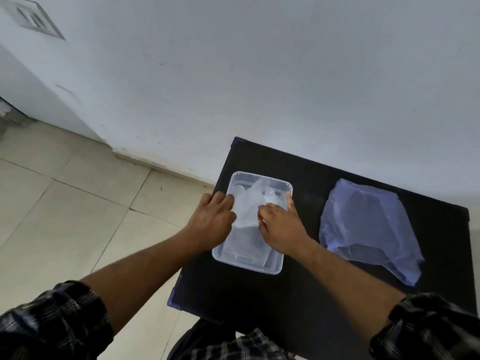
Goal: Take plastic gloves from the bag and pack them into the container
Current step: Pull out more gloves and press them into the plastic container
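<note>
Black table (298, 294) against white wall (259, 74), above tiled floor (65, 203).

1. Part of the container (259, 179) and the gloves (249, 203) in it is covered by both hands.
2. The left hand's (211, 219) fingertips cannot be seen.
3. The bag's (368, 227) contents cannot be told.
4. The worktop's (298, 294) near edge is hidden by the arms.

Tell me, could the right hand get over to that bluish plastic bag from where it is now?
Probably yes. The right hand is at the container, and the bag lies just to its right on the black table, with only bare tabletop between them.
</note>
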